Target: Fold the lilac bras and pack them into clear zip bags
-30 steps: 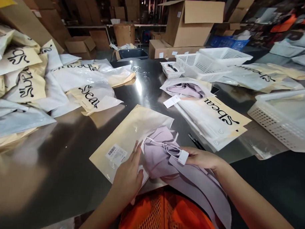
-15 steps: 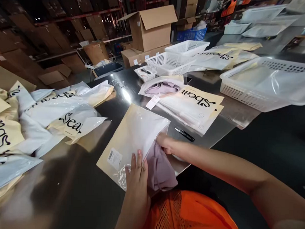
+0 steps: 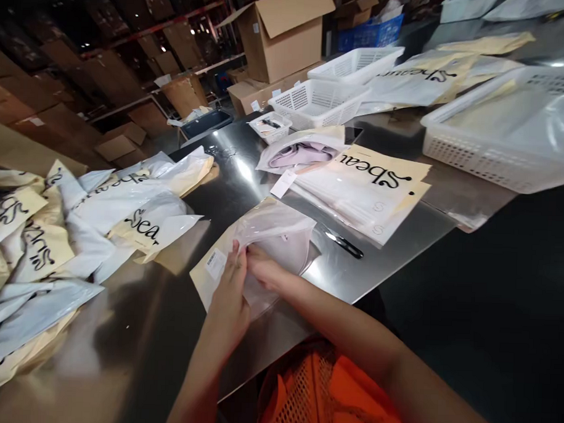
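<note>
On the metal table in front of me lies a translucent plastic bag (image 3: 275, 212) with a cream end and a white barcode label (image 3: 215, 263). Lilac-looking cloth (image 3: 285, 252) shows through its plastic. My left hand (image 3: 230, 293) is closed on the bag's opening edge, with fingertips pinched together beside the label. Right against it, my right hand (image 3: 264, 267) is closed on the same edge, its fingertips partly hidden. Just right of the bag rests a black-handled cutting tool (image 3: 348, 243). Beyond it are flat printed bags (image 3: 371, 177) and an open bag holding a folded lilac garment (image 3: 307, 155) with a white tag.
A pile of filled printed bags (image 3: 91, 223) covers the table's left side. White perforated baskets (image 3: 318, 105) stand at the back, and a larger white basket (image 3: 478, 153) at the right. Behind the table is an open cardboard box (image 3: 288, 45). The table's front edge runs close to my body.
The lilac cloth that hung out of the bag's opening is now inside it. My right hand has come out and moved left to meet my left hand at the bag's edge.
</note>
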Action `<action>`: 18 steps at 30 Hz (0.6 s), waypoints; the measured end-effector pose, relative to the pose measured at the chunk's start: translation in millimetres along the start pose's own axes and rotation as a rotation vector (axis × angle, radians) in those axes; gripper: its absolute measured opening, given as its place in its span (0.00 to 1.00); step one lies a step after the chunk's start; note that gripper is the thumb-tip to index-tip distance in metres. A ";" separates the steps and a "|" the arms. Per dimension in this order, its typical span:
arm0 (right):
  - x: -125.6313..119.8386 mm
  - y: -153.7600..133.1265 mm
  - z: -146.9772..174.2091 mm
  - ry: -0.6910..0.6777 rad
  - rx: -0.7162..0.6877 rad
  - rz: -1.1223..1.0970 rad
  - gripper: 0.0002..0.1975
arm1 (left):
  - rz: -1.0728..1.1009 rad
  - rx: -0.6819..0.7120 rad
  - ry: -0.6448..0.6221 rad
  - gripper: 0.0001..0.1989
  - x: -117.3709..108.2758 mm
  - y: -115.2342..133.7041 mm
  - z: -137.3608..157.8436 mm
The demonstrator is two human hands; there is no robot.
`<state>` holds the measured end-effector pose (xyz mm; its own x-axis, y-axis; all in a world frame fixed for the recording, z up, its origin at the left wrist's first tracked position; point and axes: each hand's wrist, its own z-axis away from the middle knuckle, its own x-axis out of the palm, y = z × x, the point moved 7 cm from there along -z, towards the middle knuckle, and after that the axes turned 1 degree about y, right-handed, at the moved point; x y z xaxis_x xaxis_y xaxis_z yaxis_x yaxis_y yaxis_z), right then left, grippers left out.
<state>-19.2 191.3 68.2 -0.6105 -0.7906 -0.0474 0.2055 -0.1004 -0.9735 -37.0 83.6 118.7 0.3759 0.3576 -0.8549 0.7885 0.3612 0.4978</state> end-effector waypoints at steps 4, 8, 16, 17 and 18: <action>-22.8 16.8 20.5 -0.311 -0.100 0.040 0.11 | -0.022 0.022 0.060 0.47 -43.1 -27.9 -8.8; -79.2 35.7 27.8 -0.253 -0.197 0.258 0.20 | -0.042 0.044 0.076 0.46 -59.8 -34.2 -11.9; -107.2 4.4 12.5 -0.003 -0.261 0.178 0.47 | -0.073 0.081 -0.039 0.44 -55.5 -15.7 -18.2; -106.1 -2.3 11.6 0.019 -0.282 0.204 0.48 | -0.080 0.082 -0.047 0.45 -56.0 -15.0 -18.7; -105.0 -8.4 11.5 0.048 -0.310 0.220 0.48 | -0.087 0.082 -0.044 0.45 -57.7 -14.9 -19.2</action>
<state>52.0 268.3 84.0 -0.6140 -0.7430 -0.2663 0.0989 0.2623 -0.9599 -79.8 74.2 163.4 0.3240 0.2889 -0.9009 0.8555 0.3169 0.4094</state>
